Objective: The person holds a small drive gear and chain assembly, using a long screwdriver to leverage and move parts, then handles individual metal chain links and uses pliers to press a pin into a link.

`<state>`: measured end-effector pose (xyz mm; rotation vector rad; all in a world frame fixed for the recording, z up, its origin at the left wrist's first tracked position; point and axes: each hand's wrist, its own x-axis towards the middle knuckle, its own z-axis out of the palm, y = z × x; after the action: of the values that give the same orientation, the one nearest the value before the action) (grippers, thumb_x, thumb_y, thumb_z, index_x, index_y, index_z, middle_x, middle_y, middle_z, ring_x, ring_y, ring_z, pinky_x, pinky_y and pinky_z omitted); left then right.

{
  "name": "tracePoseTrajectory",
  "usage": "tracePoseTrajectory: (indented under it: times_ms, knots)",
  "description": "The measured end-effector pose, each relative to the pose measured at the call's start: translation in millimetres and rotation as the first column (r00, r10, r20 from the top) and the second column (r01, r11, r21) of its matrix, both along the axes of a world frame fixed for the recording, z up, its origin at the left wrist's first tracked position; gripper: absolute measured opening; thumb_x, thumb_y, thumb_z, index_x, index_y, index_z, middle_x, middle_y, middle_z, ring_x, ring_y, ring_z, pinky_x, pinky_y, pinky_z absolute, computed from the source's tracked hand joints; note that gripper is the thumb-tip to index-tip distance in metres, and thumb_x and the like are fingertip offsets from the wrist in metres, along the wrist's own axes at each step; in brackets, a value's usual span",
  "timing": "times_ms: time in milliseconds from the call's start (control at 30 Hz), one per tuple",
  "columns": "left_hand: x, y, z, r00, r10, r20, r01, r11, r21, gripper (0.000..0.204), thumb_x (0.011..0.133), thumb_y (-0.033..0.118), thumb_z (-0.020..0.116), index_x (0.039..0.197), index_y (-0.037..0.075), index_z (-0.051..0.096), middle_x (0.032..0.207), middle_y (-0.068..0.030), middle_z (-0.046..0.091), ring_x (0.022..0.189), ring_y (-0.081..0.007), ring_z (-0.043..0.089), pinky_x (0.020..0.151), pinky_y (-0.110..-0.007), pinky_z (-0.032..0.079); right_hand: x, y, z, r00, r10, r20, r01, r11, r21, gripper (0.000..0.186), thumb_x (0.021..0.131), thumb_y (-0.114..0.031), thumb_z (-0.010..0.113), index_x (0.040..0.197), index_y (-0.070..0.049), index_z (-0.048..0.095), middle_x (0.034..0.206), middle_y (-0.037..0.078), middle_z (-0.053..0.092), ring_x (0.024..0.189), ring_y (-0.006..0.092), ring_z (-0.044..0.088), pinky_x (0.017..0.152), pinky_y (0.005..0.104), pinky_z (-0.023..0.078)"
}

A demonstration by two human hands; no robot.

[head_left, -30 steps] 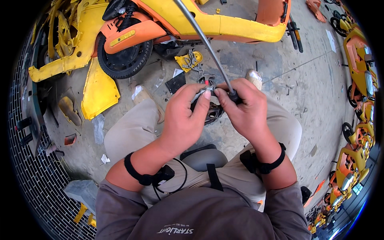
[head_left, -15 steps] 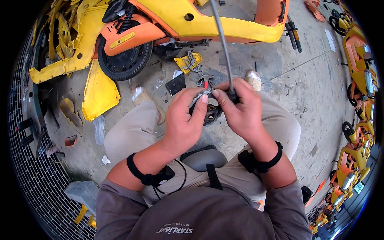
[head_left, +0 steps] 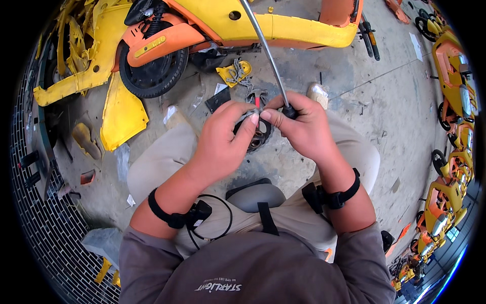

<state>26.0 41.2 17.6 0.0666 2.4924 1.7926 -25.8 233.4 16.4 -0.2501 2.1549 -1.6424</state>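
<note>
Both hands meet at the centre of the frame. The left hand (head_left: 223, 136) has thumb and forefinger closed in a narrow pinch on a small grey piece (head_left: 251, 115); its remaining fingers are curled and partly hidden. The right hand (head_left: 305, 127) has thumb and forefinger nearly together at that piece's right end; whether they grip it or only touch it cannot be told. Its other fingers are curled about the dark handle of a long-shafted tool (head_left: 267, 48), the shaft running to the top edge. This carry appears intended to keep the tool ready while leaving the fingertips free. Holding the piece between both hands presumably steadies it in plain view. A dark perforated part (head_left: 259, 139) shows just below the fingertips; its support is unclear. A yellow-and-orange scooter (head_left: 298, 31) lies across the upper centre, on the floor (head_left: 377, 114).
</note>
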Motion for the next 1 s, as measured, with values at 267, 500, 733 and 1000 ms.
tracePoseTrajectory:
  times_ms: [267,500,733,1000]
  knots:
    - [0,1,2,0.992,0.044,0.117,-0.053,0.996,0.070,0.020,0.098,0.013,0.063,0.110,-0.003,0.065,0.095,-0.0165,0.065,0.089,-0.0305,0.065,0.080,-0.037,0.051,0,-8,-1,0.946,-0.115,0.304,0.192,0.952,-0.238,0.012,0.092,-0.009,0.073,0.096,0.000,0.067,0.079,-0.001,0.064,0.064,0.0060,0.053,0.057,0.0227,0.044]
    - [6,5,-1,0.968,0.073,0.241,-0.140,0.951,0.274,0.018,0.101,0.011,0.061,0.112,-0.003,0.066,0.097,-0.0108,0.065,0.086,-0.0151,0.065,0.076,-0.029,0.053,1,-8,2,0.898,-0.149,0.415,0.275,0.925,-0.262,0.012,0.092,-0.011,0.073,0.096,0.000,0.068,0.073,0.000,0.062,0.059,0.0059,0.051,0.053,0.0221,0.041]
    - [-1,-2,-3,0.932,0.015,0.362,-0.163,0.909,0.384,0.023,0.104,0.016,0.059,0.120,0.000,0.061,0.102,-0.0044,0.066,0.092,-0.0095,0.064,0.082,-0.025,0.052,-6,2,0,0.945,-0.089,0.316,0.136,0.982,-0.133,0.021,0.091,-0.018,0.077,0.102,-0.002,0.071,0.078,0.000,0.065,0.058,0.0054,0.050,0.052,0.0208,0.040]
    - [-8,-2,-13,0.959,0.019,0.281,-0.120,0.931,0.345,0.023,0.104,0.019,0.060,0.117,0.000,0.060,0.097,-0.0024,0.064,0.084,-0.0067,0.058,0.076,-0.024,0.049,-6,7,-2,0.950,0.001,0.314,0.021,0.997,-0.069,0.031,0.086,-0.023,0.083,0.100,0.002,0.071,0.074,0.003,0.062,0.059,0.0084,0.057,0.049,0.0264,0.046]
